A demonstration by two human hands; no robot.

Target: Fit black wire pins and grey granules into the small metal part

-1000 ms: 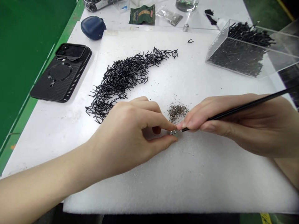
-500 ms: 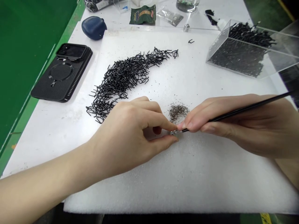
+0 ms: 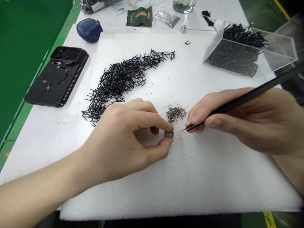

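Between thumb and index finger, my left hand pinches a small grey metal part with a tiny round spot on its face. My right hand grips black tweezers like a pen. Their thin silvery tips point left, a short way from the metal part and apart from it. Whether the tips hold anything is too small to tell. Just beyond both hands lies a little heap of tiny brownish metallic pieces. A long pile of black forked pieces spreads behind my left hand.
White foam sheet covers the worktop. A black phone and a dark blue case lie left. At right stands a clear box of black pieces. A green packet, a clear bag and a glass are behind.
My right hand has drawn the tweezers back to the right, away from the metal part, which now shows more clearly in my left fingers. The whole view has shifted slightly.
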